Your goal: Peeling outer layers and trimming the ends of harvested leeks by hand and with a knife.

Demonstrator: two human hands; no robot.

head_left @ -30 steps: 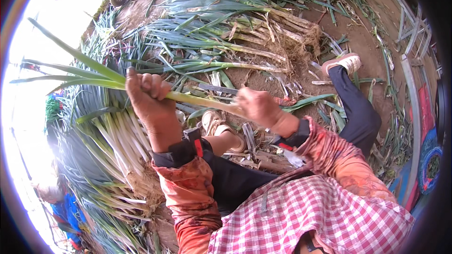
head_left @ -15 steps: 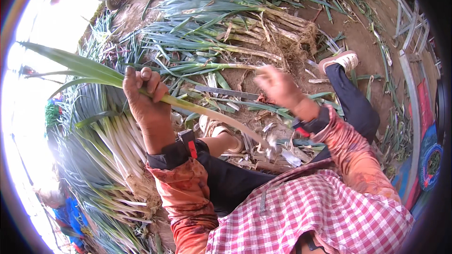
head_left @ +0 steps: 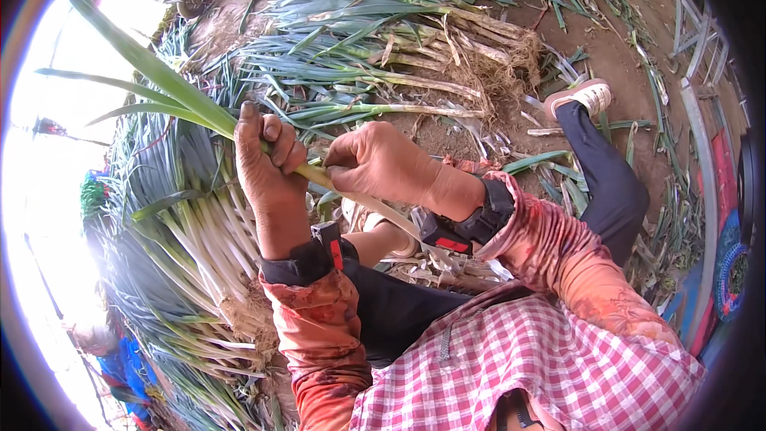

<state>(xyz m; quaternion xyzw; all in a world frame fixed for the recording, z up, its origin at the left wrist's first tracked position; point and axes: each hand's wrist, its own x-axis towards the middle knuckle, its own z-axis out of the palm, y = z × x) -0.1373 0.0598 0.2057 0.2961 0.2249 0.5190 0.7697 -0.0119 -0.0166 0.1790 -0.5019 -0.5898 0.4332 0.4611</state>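
A long green onion lies slantwise across the view, leaves to the upper left and pale stalk running down toward my lap. My left hand is wrapped round it just below where the leaves spread. Close beside it, my right hand pinches the stalk between thumb and fingers; whether it grips the stalk itself or an outer layer, I cannot tell. The stalk's lower end is partly hidden behind my right wrist. Left of my arm lies a pile of green onions with clean white stalks.
Ahead on the soil lie heaps of green onions with dry outer skins and shaggy roots. Peeled scraps litter the ground between my shoes. A metal frame stands at the right, with a blue coil near it.
My right hand has come left from above the littered ground and closed on the stalk beside my left hand. My left hand has shifted slightly right, and the leaves now tilt more steeply upward.
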